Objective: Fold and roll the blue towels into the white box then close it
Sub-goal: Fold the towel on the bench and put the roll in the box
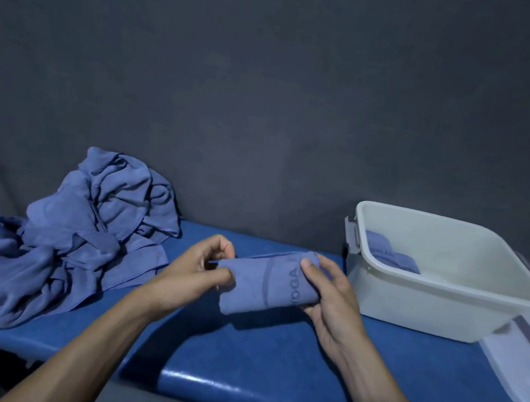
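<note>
Head view. Task partly done: a rolled blue towel [270, 282] is held just above the middle of the blue table [234, 351], not yet boxed. Left hand [197, 268] pinches its left end; right hand [328, 299] curls round its right end. A heap of unfolded blue towels [72, 241] lies toward the table's left edge, still to do. White box [432, 294] sits open at the right back, with rolled towels [386, 253] in its left end. Lid [528, 364] lies off, at the right edge.
</note>
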Tool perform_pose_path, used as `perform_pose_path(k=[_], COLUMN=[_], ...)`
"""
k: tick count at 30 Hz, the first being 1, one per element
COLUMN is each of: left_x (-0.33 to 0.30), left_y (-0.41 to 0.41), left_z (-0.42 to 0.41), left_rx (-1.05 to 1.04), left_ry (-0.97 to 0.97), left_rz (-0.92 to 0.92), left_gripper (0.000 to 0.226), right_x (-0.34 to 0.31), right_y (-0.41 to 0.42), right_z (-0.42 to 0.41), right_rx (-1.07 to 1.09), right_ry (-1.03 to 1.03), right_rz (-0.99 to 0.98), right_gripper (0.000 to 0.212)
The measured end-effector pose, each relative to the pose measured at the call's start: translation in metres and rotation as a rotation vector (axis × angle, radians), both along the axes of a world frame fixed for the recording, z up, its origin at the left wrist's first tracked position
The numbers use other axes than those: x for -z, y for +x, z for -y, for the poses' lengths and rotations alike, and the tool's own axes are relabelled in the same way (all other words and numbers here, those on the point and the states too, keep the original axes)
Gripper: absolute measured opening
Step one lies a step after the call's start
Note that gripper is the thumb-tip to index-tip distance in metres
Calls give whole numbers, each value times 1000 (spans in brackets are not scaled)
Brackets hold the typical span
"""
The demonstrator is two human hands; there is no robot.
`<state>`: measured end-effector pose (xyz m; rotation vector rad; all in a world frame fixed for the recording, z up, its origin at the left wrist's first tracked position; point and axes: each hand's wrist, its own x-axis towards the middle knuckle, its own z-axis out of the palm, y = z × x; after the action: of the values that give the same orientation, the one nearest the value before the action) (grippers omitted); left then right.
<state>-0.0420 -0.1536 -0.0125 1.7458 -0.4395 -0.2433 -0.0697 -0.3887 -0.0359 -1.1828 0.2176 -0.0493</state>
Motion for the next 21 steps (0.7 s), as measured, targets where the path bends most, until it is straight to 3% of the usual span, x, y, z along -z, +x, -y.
perform_pose_path(k=[2,5,9,12,17,21], left_x=[0,-2,-11,-16,-17,-19], left_y=[-1,-3,-8,-9,-5,-5], left_z=[3,13,37,53,86,117], left_rx=[47,182,297,287,140,41], left_ry=[58,155,180,148,27,-70], left_rz=[-48,-120,-95,-47,129,258], left_gripper=[42,70,37,37,39,33], right_x=[-12,-23,-34,-43,-58,-63], right_y=[-6,-11,-16,-16,-18,-27], right_z=[1,6,13,20,31,34], right_rx=[43,64,73,119,180,69], right_ry=[-56,-141,-241,-236,-17,-48], right_rz=[95,215,265,264,225,163], right_gripper=[31,40,28,25,52,38])
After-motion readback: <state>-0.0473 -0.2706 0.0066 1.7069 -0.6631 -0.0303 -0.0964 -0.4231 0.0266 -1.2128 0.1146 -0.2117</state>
